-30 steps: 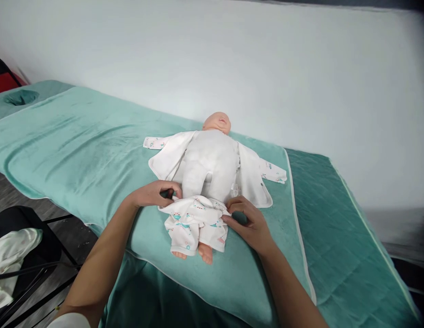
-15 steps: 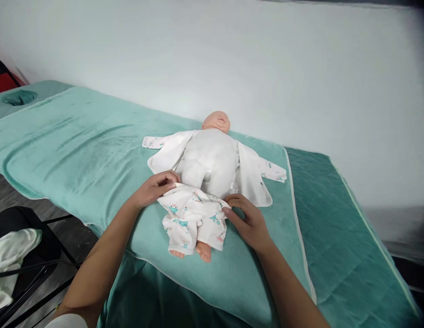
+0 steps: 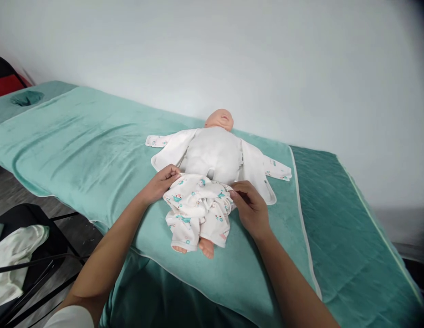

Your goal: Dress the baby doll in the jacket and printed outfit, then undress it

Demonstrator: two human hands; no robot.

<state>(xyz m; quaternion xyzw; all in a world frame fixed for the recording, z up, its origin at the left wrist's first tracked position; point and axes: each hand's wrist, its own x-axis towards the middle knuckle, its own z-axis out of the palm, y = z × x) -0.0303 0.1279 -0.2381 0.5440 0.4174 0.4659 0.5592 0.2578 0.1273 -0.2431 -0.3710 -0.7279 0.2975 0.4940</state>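
- Teal plush towel (image 3: 78,141) covers a padded table against a pale wall; a soft white baby doll (image 3: 215,152) lies on it, face up
- Left hand (image 3: 160,182) and right hand (image 3: 251,207) each pinch the waistband of the white printed cotton trousers (image 3: 198,209)
- Since a second ago the waistband has climbed from the thighs to the doll's hips, so the trousers are nearly on, feet poking out below
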